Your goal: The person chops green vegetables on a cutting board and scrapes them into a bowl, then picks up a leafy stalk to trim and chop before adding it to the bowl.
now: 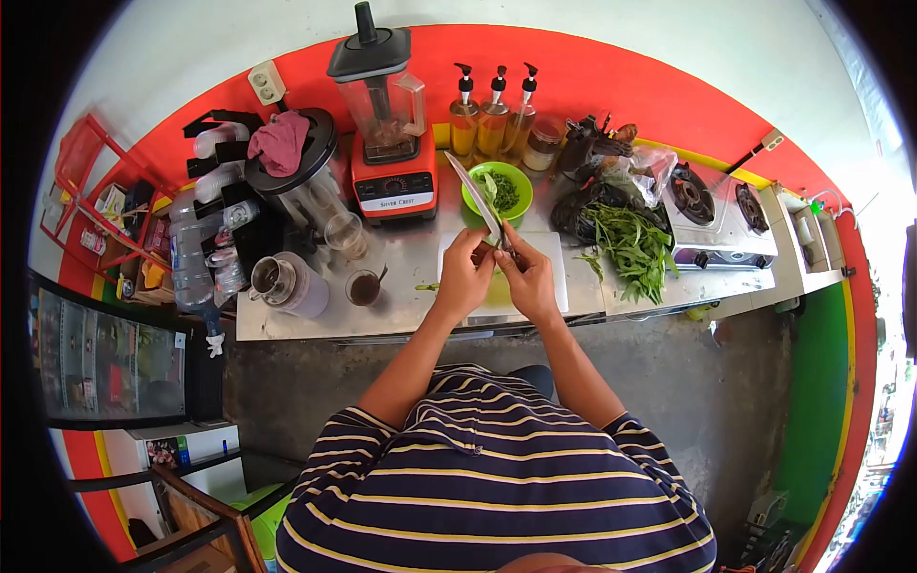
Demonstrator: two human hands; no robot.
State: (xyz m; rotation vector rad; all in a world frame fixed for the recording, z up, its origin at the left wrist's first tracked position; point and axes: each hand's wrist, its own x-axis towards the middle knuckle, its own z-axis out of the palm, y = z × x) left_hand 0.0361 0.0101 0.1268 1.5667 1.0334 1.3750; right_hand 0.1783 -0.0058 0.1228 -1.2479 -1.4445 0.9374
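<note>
Above a white cutting board (554, 246), my left hand (468, 279) and my right hand (529, 277) meet at their fingertips, both closed. A kitchen knife (472, 191) slants up and to the left from between them. Its handle end runs into my right hand, mostly hidden by the fingers. Beside the blade, a leafy green stem (490, 189) rises from the pinched fingers of my left hand; its lower part is hidden. Just beyond the hands, a lime-green bowl (524, 181) holds cut greens (506, 195). A small green piece (427, 286) lies at the board's left edge.
A pile of leafy greens (635, 246) spills from a black plastic bag (573, 218), left of a gas stove (721, 215). Pump bottles (496, 119) stand behind the bowl. A blender (392, 177), a metal-topped pitcher (291, 285) and a glass of dark liquid (363, 287) stand to the left.
</note>
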